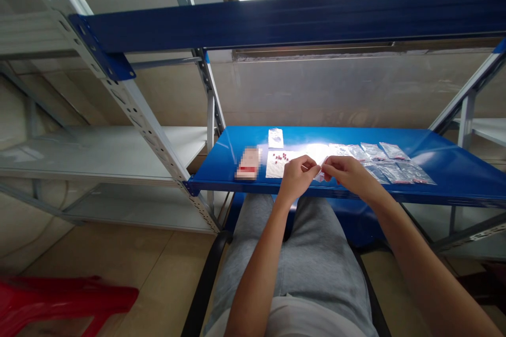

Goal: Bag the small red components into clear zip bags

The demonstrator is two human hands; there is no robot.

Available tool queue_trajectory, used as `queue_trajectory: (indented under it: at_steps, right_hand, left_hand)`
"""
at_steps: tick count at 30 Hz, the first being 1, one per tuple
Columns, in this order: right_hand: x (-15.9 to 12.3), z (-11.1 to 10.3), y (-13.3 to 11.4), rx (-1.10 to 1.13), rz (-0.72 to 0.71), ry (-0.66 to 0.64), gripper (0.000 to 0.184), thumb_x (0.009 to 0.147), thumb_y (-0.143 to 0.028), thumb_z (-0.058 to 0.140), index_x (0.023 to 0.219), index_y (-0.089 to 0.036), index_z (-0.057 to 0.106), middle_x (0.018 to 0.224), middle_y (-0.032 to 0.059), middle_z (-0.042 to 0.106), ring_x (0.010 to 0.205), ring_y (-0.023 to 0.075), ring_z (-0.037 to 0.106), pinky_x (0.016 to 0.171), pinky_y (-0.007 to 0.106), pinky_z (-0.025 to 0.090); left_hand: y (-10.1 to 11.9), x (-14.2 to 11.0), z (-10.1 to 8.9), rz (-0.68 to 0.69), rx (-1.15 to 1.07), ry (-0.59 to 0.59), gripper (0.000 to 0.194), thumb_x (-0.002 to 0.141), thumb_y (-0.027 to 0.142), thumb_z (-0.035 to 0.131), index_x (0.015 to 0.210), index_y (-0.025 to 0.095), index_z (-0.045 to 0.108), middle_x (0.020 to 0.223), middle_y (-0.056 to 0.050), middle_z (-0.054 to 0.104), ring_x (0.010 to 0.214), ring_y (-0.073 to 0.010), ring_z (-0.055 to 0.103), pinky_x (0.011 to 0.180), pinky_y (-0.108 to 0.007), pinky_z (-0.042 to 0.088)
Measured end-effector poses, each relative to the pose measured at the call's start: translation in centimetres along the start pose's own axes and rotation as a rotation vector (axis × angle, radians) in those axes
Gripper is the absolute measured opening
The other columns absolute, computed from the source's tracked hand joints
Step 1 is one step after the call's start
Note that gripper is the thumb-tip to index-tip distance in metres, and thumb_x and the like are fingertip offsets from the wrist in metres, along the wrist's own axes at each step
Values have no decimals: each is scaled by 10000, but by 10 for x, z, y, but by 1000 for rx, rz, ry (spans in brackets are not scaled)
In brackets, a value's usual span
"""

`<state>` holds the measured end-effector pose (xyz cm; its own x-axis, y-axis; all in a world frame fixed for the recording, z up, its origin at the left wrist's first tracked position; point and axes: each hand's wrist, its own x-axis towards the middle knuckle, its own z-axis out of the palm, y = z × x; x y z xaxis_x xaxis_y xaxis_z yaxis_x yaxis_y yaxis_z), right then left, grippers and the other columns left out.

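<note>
Fiddly bit here: left hand (pixel 296 178) and right hand (pixel 348 171) were pinched nearly closed on a bag (pixel 321 175). Next move probably needed a light touch.

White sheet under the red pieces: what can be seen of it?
The white sheet looks thin, like paper or cloth, and lies flat near the front of the blue shelf. Small dark-red pieces lie scattered on it. The left hand overlaps its right part; contact and right edge are unclear.
</note>
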<state>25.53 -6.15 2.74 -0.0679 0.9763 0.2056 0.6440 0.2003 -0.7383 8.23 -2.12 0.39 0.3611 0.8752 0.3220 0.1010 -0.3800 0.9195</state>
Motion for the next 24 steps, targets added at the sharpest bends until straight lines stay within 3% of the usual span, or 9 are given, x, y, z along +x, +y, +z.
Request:
queue_trajectory:
  at_steps: [5, 18, 24]
  right_hand:
    - [0, 2, 0, -78, 36, 56, 285, 812, -377, 527, 590, -214, 598, 575, 14, 650, 540, 146, 533, 547, 275, 363]
    - [0, 7, -1, -155, 46, 60, 259, 770, -325, 512, 538, -220, 555, 518, 2, 616, 522, 151, 526, 546, 282, 359]
    - [-1, 16, -7, -259, 45, 179, 279, 754, -289, 535, 496, -227, 447, 473, -1, 541, 515, 148, 472, 543, 297, 319]
  left_hand:
    - [3, -1, -10, 16, 92, 166, 94, 812, 186, 642, 719, 184, 622, 693, 18, 641, 675, -128, 591, 653, -242, 455]
    - [0, -2, -17, 44, 203, 160, 110, 809, 201, 634, 701, 202, 610, 693, 12, 659, 671, -145, 609, 646, -265, 452]
    - [3, -4, -14, 52, 363, 228, 161, 792, 213, 667, 671, 201, 561, 667, 9, 627, 660, -153, 588, 622, -273, 420]
